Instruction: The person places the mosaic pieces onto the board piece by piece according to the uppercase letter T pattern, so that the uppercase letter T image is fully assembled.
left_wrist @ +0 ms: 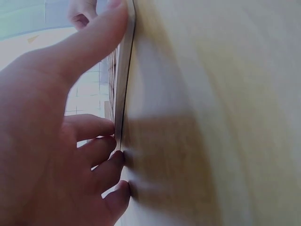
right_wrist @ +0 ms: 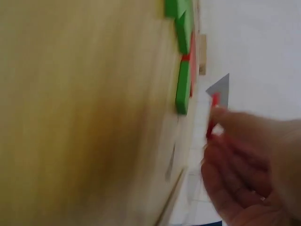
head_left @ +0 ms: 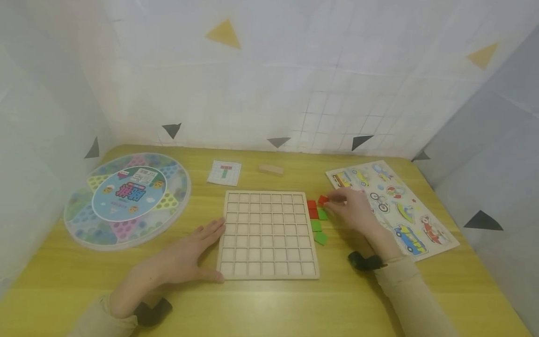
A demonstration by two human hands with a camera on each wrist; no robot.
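Observation:
A wooden grid board [head_left: 269, 235] lies flat on the table. My left hand [head_left: 187, 255] touches its left edge, thumb near the front corner and fingers fairly straight; the left wrist view shows the thumb and fingertips against the board's rim [left_wrist: 123, 84]. To the right of the board, my right hand [head_left: 353, 210] pinches a small red square tile [head_left: 323, 200] between thumb and finger. In the right wrist view this red tile [right_wrist: 213, 115] is held above the table. Two red tiles [head_left: 312, 209] and three green tiles [head_left: 316, 226] lie along the board's right edge.
A card with a red and green T pattern [head_left: 225, 173] lies behind the board, beside a plain wooden block [head_left: 271, 169]. The round game board [head_left: 129, 194] occupies the left, and a picture puzzle board [head_left: 393, 206] the right, partly behind my right hand. White sheets [head_left: 269, 93] enclose the table.

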